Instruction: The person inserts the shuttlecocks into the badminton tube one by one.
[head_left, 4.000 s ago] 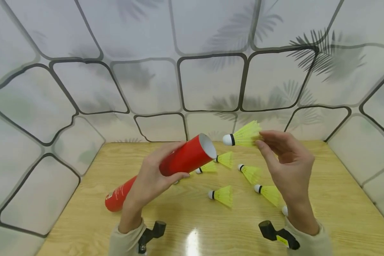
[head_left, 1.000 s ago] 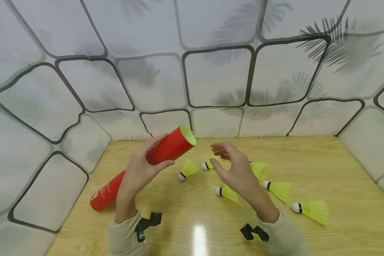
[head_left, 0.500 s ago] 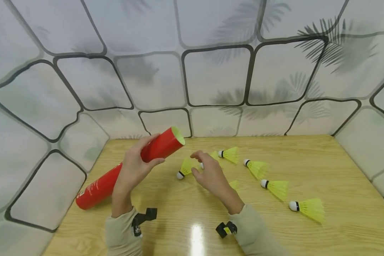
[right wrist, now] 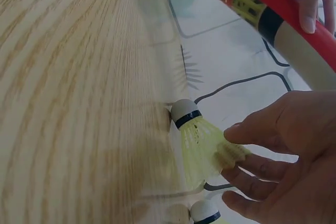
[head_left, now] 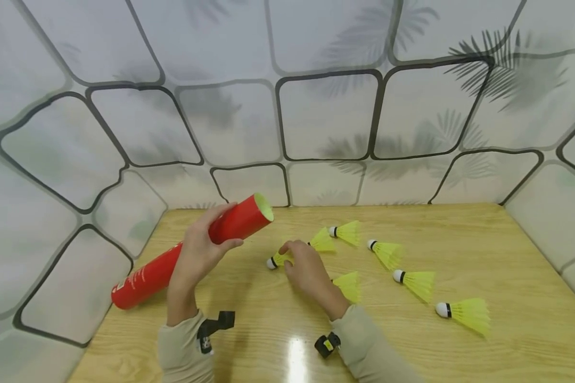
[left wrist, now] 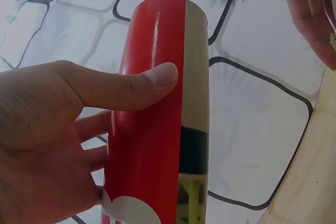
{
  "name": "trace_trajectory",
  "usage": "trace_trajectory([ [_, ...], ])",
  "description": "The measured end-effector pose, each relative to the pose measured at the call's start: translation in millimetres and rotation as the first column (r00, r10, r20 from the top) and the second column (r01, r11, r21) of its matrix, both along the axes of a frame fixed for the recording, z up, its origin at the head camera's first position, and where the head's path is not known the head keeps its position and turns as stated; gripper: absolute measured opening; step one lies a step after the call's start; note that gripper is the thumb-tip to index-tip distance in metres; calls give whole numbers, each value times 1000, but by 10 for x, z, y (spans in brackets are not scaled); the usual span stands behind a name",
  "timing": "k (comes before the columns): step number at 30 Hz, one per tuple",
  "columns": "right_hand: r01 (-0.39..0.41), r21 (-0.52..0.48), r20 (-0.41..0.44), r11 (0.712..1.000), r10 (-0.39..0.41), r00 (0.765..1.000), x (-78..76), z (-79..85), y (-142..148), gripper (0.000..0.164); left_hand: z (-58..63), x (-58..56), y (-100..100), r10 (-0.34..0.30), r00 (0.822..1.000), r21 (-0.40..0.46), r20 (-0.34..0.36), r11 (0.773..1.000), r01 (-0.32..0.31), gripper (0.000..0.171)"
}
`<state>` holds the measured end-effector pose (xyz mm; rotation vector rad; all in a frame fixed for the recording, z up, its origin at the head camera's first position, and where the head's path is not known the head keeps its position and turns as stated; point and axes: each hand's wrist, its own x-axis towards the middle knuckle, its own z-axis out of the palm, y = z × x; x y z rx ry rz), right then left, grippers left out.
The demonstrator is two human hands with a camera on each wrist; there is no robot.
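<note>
My left hand [head_left: 198, 252] grips a long red shuttlecock tube [head_left: 146, 279], its mouth tilted up to the right. Pale yellow-green shows inside that mouth. In the left wrist view the thumb lies across the tube [left wrist: 152, 108], which has a see-through strip with yellow inside. My right hand [head_left: 308, 268] is low over the table at a yellow shuttlecock [head_left: 271, 263] with a white cork. Seen from the right wrist, thumb and fingers pinch the skirt edge of this shuttlecock [right wrist: 197, 142], whose cork is by the tabletop.
More yellow shuttlecocks lie on the wooden table [head_left: 388, 351]: one [head_left: 347, 232] at the back, one [head_left: 348, 286] beside my right wrist, and several to the right, the nearest being a shuttlecock [head_left: 465, 314]. A patterned backdrop [head_left: 326, 117] rises behind the table.
The shuttlecock held earlier at the tube's mouth has left my right hand, and yellow now shows in the mouth. My right hand has moved left and down to another shuttlecock; the tube shifted left.
</note>
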<state>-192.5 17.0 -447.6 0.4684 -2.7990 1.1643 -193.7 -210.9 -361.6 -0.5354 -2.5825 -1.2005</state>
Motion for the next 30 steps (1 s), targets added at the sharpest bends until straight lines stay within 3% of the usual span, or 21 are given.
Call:
trace_trajectory([
  [6, -4, -42, -62, 999, 1, 998, 8, -23, 18, 20, -2, 21, 2, 10, 1000, 0, 1, 1000, -10, 74],
  [10, 7, -93, -144, 996, -20, 989, 31, 58, 85, 17, 4, 28, 15, 1, 1000, -3, -9, 1000, -1, 76],
  [15, 15, -134, -252, 991, -49, 966, 59, 206, 230, 12, 25, 36, 61, -17, 999, -11, -33, 1000, 17, 76],
  [25, -5, -233, -366, 972, -82, 927, 99, 463, 640, 13, 24, 37, 238, -57, 998, -10, -31, 998, 56, 76],
  [30, 3, -246, -453, 969, -118, 884, 130, 559, 808, 16, 45, 54, 282, -71, 997, -12, -33, 997, 71, 77],
])
